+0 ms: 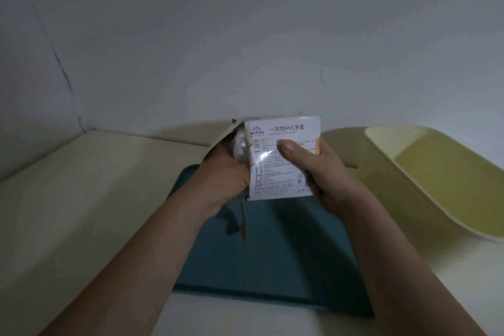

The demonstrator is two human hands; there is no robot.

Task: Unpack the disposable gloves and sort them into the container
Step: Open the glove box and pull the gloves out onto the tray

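Note:
A white cardboard glove box (275, 172) with printed text is held up over the teal mat (272, 254). My right hand (321, 172) grips its right side, thumb pressed on the printed face. My left hand (226, 172) reaches into the box's open left end, and its fingers curl round a clump of clear disposable gloves (241, 147) that bulges out there. A torn flap (221, 142) stands open above my left hand. The yellow-green container (381, 142) sits to the right of the box.
The cream tabletop (81, 213) runs to a grey wall (245, 35) just behind the box. A torn strip of cardboard (242, 224) hangs below the box over the mat.

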